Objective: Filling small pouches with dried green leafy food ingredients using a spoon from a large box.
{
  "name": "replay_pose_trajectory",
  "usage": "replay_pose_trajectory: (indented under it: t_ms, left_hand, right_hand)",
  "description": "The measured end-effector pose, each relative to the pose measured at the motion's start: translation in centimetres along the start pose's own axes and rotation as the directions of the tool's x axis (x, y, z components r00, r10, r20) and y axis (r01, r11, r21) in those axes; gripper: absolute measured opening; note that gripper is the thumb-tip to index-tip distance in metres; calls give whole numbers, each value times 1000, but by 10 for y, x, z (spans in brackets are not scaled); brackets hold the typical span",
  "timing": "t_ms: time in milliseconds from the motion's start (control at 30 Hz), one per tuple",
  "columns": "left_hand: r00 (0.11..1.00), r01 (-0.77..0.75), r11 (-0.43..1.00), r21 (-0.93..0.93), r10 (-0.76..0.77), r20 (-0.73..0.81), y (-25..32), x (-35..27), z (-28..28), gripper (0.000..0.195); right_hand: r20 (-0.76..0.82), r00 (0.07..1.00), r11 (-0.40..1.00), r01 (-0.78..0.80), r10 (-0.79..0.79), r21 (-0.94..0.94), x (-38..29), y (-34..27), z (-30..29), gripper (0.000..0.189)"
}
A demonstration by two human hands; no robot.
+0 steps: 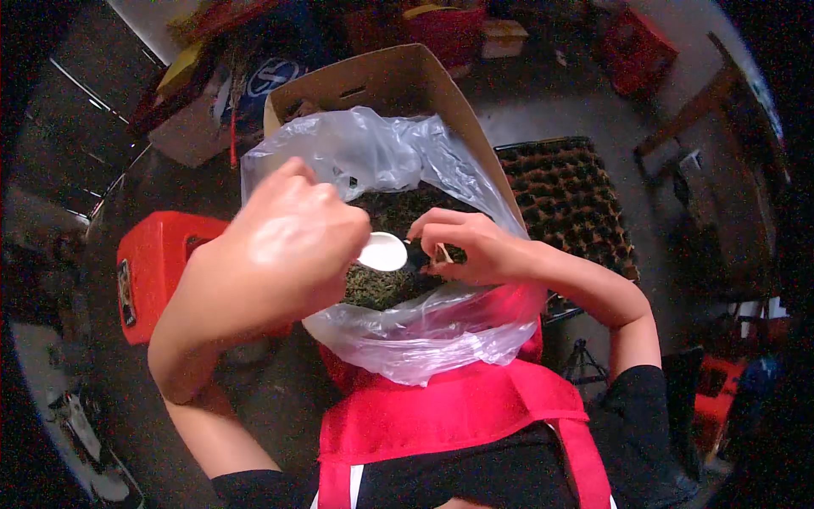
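My left hand (292,235) is closed over the left part of a cardboard box, gripping a white spoon or scoop (383,252) whose bowl shows at its right side. Facing it, my right hand (474,245) has its fingers curled, with a small pale brown piece (443,254) between them; its kind is unclear. Below both hands lies dark green, crumbly dried plant material (375,286) in a clear plastic bag (362,140). That bag lines the cardboard box (388,70), its edge folded over the near side.
A black tray with many cells (559,197) lies right of the box. On the left is a red plastic stool or crate (172,254). Further off are a red container (445,32), a red crate (642,54) and a wooden frame (687,121). A small tripod (582,362) stands at lower right.
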State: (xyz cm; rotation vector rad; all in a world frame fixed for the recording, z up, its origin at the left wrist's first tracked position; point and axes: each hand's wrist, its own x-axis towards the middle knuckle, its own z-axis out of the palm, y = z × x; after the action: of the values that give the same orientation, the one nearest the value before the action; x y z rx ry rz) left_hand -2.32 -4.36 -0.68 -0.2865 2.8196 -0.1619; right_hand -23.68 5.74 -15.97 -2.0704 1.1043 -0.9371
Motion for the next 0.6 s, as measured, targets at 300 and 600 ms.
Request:
replay_pose_trajectory:
  t_ms: [300, 600]
  left_hand:
    - [988, 38, 990, -137, -57, -142, -9, -30, 13, 3]
    - [989, 132, 963, -233, -144, -36, -4, -32, 10, 4]
  right_hand:
    - [8, 1000, 1000, 20, -20, 14, -2, 10, 3, 16]
    - [-108, 993, 999, -46, 46, 10, 2, -33, -46, 45]
